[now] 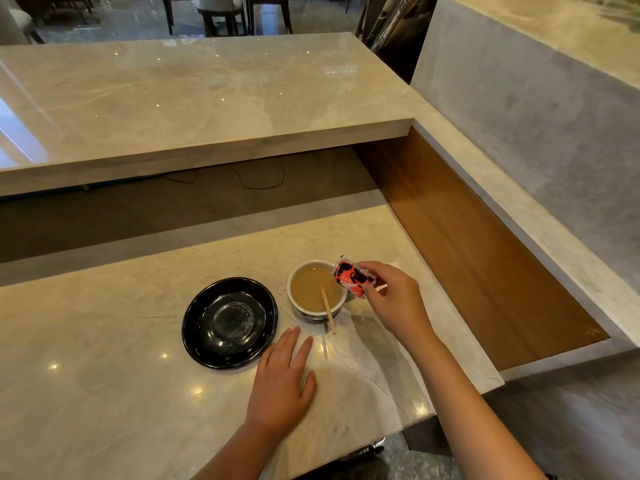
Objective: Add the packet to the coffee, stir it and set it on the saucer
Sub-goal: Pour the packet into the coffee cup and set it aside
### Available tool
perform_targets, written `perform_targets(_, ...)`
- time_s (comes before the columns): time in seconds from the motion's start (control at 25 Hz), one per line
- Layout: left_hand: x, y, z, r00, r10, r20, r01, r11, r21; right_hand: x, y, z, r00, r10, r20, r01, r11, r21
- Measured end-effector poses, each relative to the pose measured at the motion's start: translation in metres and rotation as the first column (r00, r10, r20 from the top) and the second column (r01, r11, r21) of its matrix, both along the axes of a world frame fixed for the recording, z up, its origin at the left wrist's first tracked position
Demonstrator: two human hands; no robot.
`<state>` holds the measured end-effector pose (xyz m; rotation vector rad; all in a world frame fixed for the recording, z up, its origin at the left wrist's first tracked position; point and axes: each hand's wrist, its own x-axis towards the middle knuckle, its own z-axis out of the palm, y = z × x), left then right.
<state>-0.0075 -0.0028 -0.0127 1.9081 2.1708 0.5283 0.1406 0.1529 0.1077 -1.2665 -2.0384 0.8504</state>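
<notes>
A white cup (300, 305) of light brown coffee (311, 289) stands on the marble counter, with a wooden stir stick (328, 310) leaning in it over the near rim. My right hand (394, 299) holds a red, black and white packet (353, 277) tilted over the cup's right rim. A black saucer (194, 327) lies just left of the cup, with nothing on it. My left hand (282, 382) rests flat on the counter, fingers apart, in front of the saucer and cup.
A raised marble counter (194, 95) runs across the back, with a dark gap and cables under it. A wooden panel (467, 244) and a marble ledge border the right side. The counter's near right corner (495, 382) drops off.
</notes>
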Motion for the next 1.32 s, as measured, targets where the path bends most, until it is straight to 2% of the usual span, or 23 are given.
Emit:
perform_targets(0.2, 0.000, 0.001, 0.002, 1.000, -0.007, 0.004, 0.007, 1.000, 0.014, -0.010, 0.003, 0.003, 0.978, 0.101, 0.183, -0.135, 0.973, 0.188)
perform_targets(0.4, 0.000, 0.001, 0.002, 1.000, -0.001, 0.014, 0.001, 1.000, 0.006, -0.014, 0.005, 0.006, 0.945, 0.113, 0.306, -0.190, 0.953, 0.235)
perform_targets(0.92, 0.000, 0.001, 0.001, 1.000, -0.003, 0.017, 0.003, 1.000, -0.004, -0.014, 0.004, 0.000, 0.951, 0.075, 0.299, -0.147, 0.963, 0.225)
perform_targets(1.0, 0.000, 0.000, 0.001, 1.000, -0.005, 0.013, 0.005, 1.000, -0.006, -0.013, 0.003, -0.003, 0.966, 0.050, 0.253, -0.106, 0.972, 0.212)
perform_targets(1.08, 0.000, 0.000, 0.001, 1.000, -0.006, 0.017, 0.006, 1.000, -0.004, -0.012, 0.002, -0.008, 0.992, 0.004, 0.128, -0.022, 0.991, 0.132)
perform_targets(1.2, 0.000, 0.001, 0.003, 1.000, -0.010, 0.019, 0.010, 1.000, 0.008, -0.007, -0.001, -0.016, 0.982, -0.139, -0.129, 0.121, 0.983, -0.134)
perform_targets(1.32, 0.001, 0.001, 0.004, 1.000, -0.018, 0.021, 0.017, 1.000, 0.022, 0.004, -0.005, -0.026, 0.884, -0.310, -0.349, 0.147, 0.894, -0.423)
